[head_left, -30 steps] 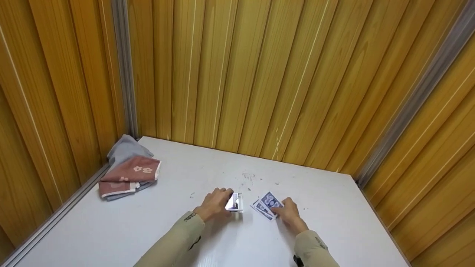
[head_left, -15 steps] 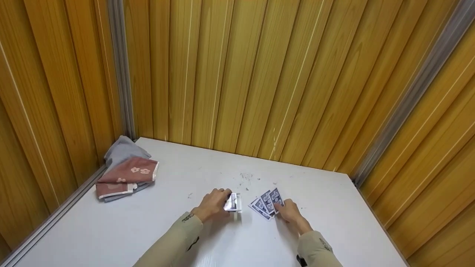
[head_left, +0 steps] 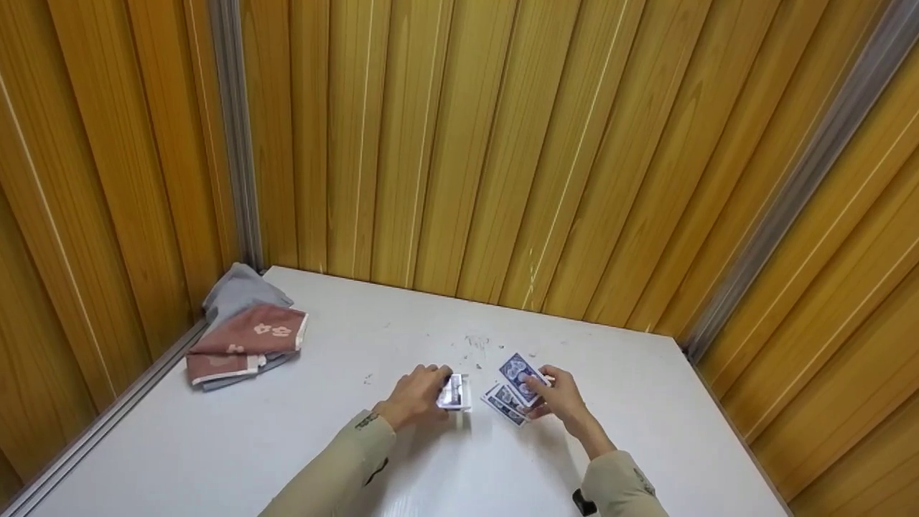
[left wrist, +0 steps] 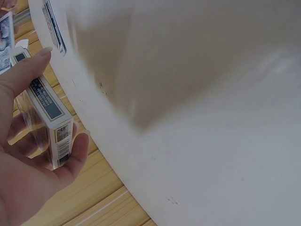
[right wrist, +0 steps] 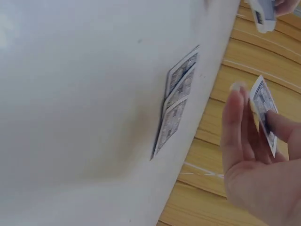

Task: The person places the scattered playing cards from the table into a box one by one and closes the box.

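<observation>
My left hand (head_left: 415, 397) grips a playing card box (left wrist: 49, 110), thumb on its printed narrow side and fingers wrapped around the far side. A barcode shows on the box's end in the left wrist view. My right hand (head_left: 563, 398) pinches a blue-backed playing card (head_left: 518, 375) between thumb and fingers, raised above the table. Below it, several blue-backed playing cards (right wrist: 176, 101) lie overlapping in a small fan on the white table. In the head view the right hand partly hides that fan, which sits between the two hands.
The white table (head_left: 344, 459) meets wood-patterned panel walls (head_left: 459, 143) at the back and sides. A folded red and grey cloth (head_left: 251, 330) lies at the table's left edge. Dark scuff marks (head_left: 477, 343) show on the tabletop beyond the hands.
My right hand has lifted a card up from the fan, where its fingers were earlier. The left hand and the box have stayed nearly in place.
</observation>
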A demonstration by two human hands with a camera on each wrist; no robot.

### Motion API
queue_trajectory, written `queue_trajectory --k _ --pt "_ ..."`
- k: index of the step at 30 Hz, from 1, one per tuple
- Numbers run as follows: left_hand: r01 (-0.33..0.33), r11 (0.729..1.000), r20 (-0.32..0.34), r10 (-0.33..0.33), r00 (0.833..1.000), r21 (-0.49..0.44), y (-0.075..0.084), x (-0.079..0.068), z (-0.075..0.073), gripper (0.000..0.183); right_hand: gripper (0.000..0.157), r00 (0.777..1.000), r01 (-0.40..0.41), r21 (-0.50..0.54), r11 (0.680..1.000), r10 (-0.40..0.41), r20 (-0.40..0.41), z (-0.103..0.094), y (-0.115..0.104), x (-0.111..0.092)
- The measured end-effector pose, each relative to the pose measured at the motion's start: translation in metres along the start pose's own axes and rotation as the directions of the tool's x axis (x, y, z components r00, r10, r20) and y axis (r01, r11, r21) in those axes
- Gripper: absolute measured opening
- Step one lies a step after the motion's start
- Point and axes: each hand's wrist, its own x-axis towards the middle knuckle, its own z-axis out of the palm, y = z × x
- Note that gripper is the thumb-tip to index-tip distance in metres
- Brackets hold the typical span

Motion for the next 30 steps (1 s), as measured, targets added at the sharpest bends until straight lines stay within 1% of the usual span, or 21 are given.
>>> queue_trajectory --k 1,2,5,7,11,15,18,22,25,30 --pt "-0.001 1.000 -0.003 0.001 1.000 -0.002 0.000 0.000 0.000 0.063 0.030 0.999 -0.001 0.037 0.999 -0.001 0.049 0.001 -0.005 -0.001" --pt "-0.004 1.000 -0.004 0.004 1.000 0.001 0.000 0.000 0.000 0.063 0.033 0.996 0.000 0.051 0.999 -0.005 0.093 0.002 -0.009 -0.002" --pt "0.001 1.000 0.001 -0.001 1.000 -0.002 0.001 0.001 -0.002 0.064 0.037 0.981 0.039 0.047 0.998 -0.047 0.191 0.007 -0.017 -0.004" --pt "0.002 1.000 0.010 -0.002 1.000 -0.011 0.003 0.002 -0.002 0.065 0.035 0.970 0.057 0.047 0.997 -0.066 0.233 0.011 -0.019 -0.005" --pt "-0.010 1.000 0.018 0.011 1.000 -0.020 0.005 0.002 -0.002 0.066 0.031 0.954 0.080 0.062 0.995 -0.094 0.286 0.018 -0.022 -0.009" --pt "-0.036 0.999 0.001 0.036 0.999 -0.019 0.006 0.002 -0.004 0.065 0.029 0.939 0.124 0.067 0.990 -0.139 0.314 0.022 -0.032 -0.018" --pt "-0.048 0.999 -0.008 0.048 0.999 -0.022 0.006 0.001 -0.004 0.064 0.029 0.938 0.153 0.052 0.987 -0.161 0.308 0.025 -0.041 -0.024" --pt "-0.036 0.999 0.001 0.036 0.999 -0.024 0.006 0.001 -0.005 0.066 0.027 0.937 0.164 0.009 0.986 -0.158 0.312 0.025 -0.046 -0.027" --pt "-0.030 0.999 0.005 0.030 1.000 -0.019 0.006 0.001 -0.005 0.067 0.025 0.933 0.163 -0.013 0.987 -0.150 0.326 0.026 -0.044 -0.026" --pt "-0.041 0.999 0.016 0.041 0.999 -0.007 0.008 0.000 -0.005 0.067 0.026 0.934 0.166 -0.025 0.986 -0.149 0.326 0.029 -0.029 -0.014"
